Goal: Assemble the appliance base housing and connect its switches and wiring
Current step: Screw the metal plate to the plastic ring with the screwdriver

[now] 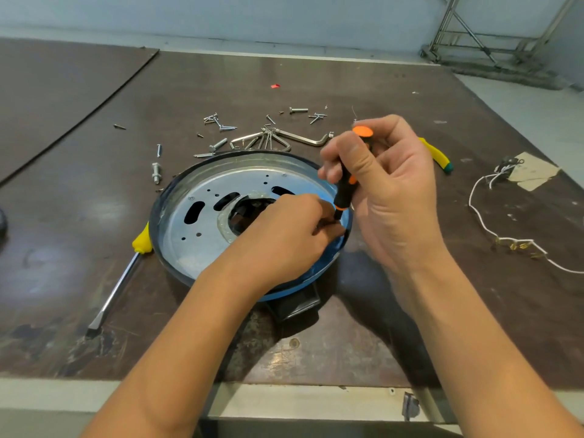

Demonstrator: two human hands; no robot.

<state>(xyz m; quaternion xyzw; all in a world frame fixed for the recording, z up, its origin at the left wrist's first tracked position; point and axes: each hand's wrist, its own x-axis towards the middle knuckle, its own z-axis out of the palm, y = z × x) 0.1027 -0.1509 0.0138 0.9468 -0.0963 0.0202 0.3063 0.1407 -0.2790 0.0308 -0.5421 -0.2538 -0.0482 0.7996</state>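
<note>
On the counter (379,327) the housing (177,235) lay flat: stiff metal, probably light enough to skid, best steadied by its rim. Your right hand (388,191) gripped the screwdriver (346,188) upright over its right edge; your left hand (284,235) pinched at the tip, anything else it held hidden.

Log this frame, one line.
right hand: grips screwdriver, tip down | left hand: fingers curled at its tip, over base housing rim | wiring: loose, apart from housing
</note>
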